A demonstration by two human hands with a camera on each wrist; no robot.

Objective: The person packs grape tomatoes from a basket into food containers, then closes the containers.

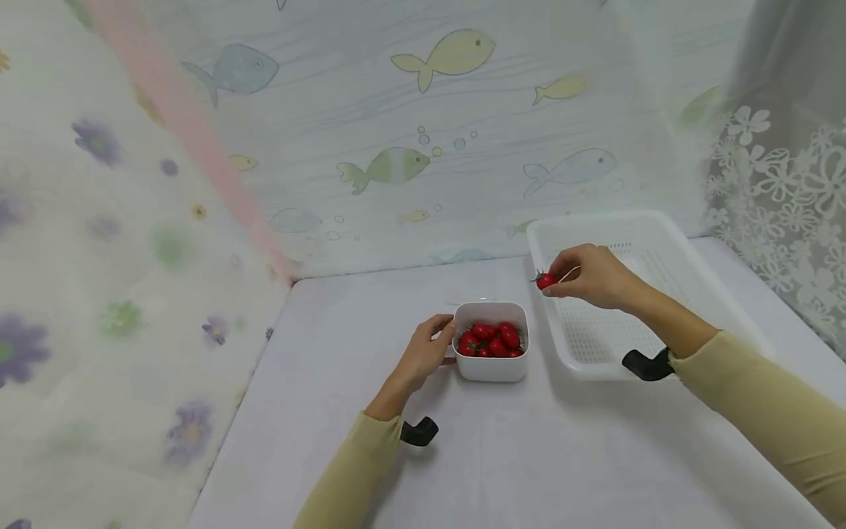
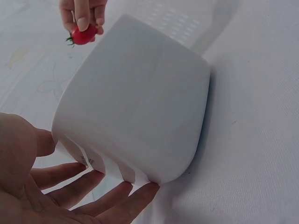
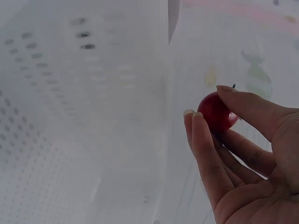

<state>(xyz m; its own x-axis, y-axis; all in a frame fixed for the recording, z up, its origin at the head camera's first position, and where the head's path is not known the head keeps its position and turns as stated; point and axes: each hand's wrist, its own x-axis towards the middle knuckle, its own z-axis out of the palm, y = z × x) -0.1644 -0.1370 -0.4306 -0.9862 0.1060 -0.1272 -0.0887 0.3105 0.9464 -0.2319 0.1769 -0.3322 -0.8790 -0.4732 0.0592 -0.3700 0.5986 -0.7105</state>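
My right hand [image 1: 591,278] pinches a red cherry tomato [image 1: 546,281] with a green stem between thumb and fingers, above the left rim of a white perforated basket [image 1: 710,294]. The right wrist view shows the tomato [image 3: 217,112] at the fingertips. My left hand [image 1: 423,351] holds the left side of a small white container [image 1: 492,369], which stands upright on the table. In the left wrist view, several fingertips press its outer wall [image 2: 135,93], the thumb near its edge. Several red cherry tomatoes [image 1: 497,346] lie inside the container.
A white cloth covers the table [image 1: 502,455]. Behind it hangs a fish-patterned curtain [image 1: 396,220], with a flowered curtain [image 1: 132,330] on the left and white lace [image 1: 793,176] on the right. A thin transparent item [image 1: 463,300] lies behind the container. Dark wrist mounts [image 1: 419,431] hang below both cuffs.
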